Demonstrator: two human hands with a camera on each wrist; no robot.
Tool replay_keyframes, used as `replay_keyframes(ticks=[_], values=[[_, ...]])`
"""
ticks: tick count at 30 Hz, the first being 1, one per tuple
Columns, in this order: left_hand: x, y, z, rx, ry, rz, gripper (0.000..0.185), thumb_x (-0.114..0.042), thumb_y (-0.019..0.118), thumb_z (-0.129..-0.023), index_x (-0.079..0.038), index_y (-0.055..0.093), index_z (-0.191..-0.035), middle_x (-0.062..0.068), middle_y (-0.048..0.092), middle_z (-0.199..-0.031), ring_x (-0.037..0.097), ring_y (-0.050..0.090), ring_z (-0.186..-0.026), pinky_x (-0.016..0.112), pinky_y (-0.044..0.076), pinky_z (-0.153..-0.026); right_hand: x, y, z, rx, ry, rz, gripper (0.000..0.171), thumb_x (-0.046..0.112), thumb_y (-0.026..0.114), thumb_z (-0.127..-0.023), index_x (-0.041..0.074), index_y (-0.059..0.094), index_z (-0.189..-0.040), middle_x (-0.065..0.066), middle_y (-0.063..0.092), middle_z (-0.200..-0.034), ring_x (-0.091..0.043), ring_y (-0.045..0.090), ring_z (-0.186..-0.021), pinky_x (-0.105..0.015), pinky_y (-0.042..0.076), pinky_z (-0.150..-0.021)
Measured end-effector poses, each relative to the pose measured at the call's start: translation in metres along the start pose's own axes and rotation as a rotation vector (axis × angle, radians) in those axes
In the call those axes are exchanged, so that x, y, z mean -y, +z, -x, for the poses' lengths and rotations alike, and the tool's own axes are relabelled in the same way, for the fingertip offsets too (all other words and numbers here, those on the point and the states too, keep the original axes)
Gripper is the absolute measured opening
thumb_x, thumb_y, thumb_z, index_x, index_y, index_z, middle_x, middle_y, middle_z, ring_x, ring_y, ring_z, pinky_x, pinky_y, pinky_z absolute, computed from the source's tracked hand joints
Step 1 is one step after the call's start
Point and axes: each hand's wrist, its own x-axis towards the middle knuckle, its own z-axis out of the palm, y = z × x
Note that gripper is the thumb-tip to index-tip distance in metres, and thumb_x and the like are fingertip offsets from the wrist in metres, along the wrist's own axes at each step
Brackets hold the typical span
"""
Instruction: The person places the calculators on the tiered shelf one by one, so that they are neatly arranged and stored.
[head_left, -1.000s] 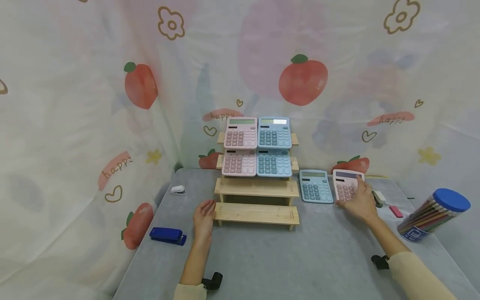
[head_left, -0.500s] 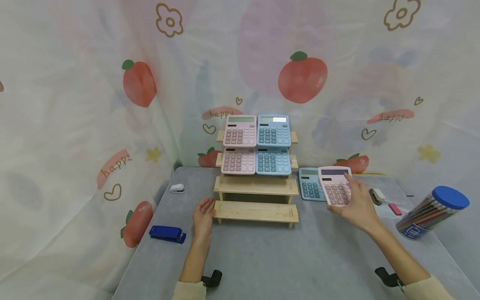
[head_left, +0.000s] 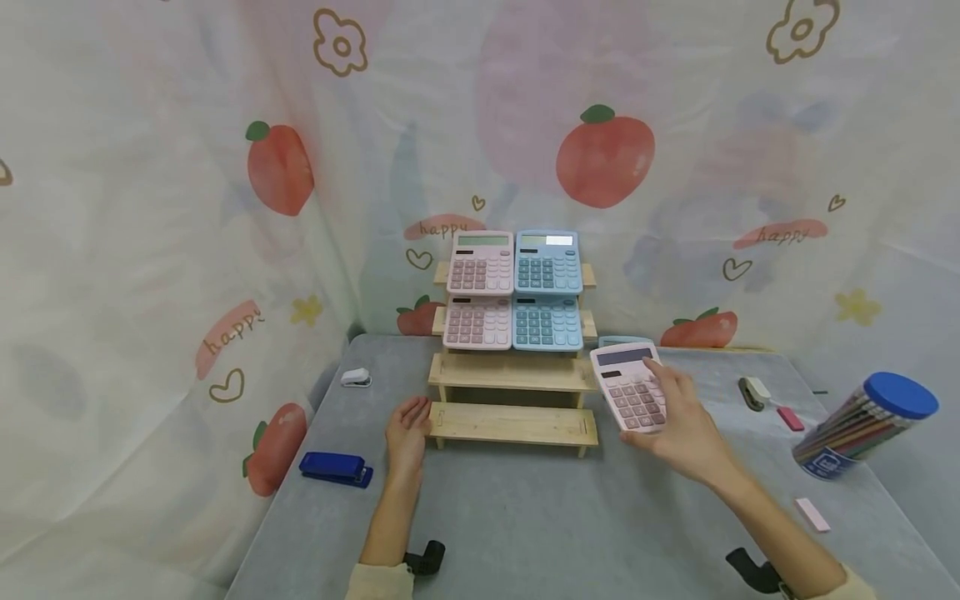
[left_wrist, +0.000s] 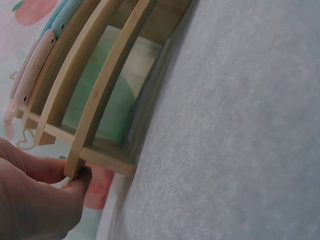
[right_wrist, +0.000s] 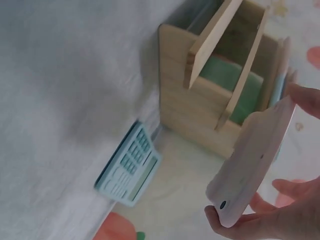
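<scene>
Your right hand (head_left: 686, 429) holds a pink calculator (head_left: 630, 387) in the air, fingers curled under its lower edge and thumb on its right side, keys facing you. It hangs just off the right end of the wooden stepped display rack (head_left: 514, 373), level with the two lower steps, which are bare. The wrist view shows the calculator (right_wrist: 255, 159) edge-on, gripped only at its bottom corner.

Your left hand (head_left: 407, 432) rests against the left end of the lowest step (head_left: 514, 424), fingers relaxed and thumb touching the wood (left_wrist: 75, 167), steadying it rather than gripping it.

The two upper steps each carry a pink and a blue calculator leaning side by side (head_left: 514, 289). A loose blue calculator (right_wrist: 128, 166) lies flat on the grey table (head_left: 525, 517) behind the one you hold, near the rack's right end. Elsewhere on the table are a blue stapler (head_left: 335, 469), a small white stapler (head_left: 356, 378), erasers (head_left: 791, 418) and a tub of coloured pencils (head_left: 866, 427).

Risks, judging from here: the corner grip looks light, so the calculator could swing or slip if it clips the step's end. A knock to the rack might tip the four leaning calculators forward. Set too upright on a shallow step, it may slide off the front lip.
</scene>
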Motion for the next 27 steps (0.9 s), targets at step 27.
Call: replay_keyframes(ticks=[27], values=[[0.004, -0.003, 0.001, 0.013, 0.025, 0.011, 0.056, 0.021, 0.049, -0.093, 0.011, 0.040, -0.148, 0.031, 0.051, -0.147, 0.041, 0.050, -0.141, 0.036, 0.048, -0.109, 0.089, 0.082, -0.024, -0.034, -0.133, -0.010, 0.101, 0.029, 0.098, -0.063, 0.012, 0.051, -0.151, -0.018, 0.039, -0.154, -0.045, 0.048, -0.133, -0.066, 0.043, -0.104]])
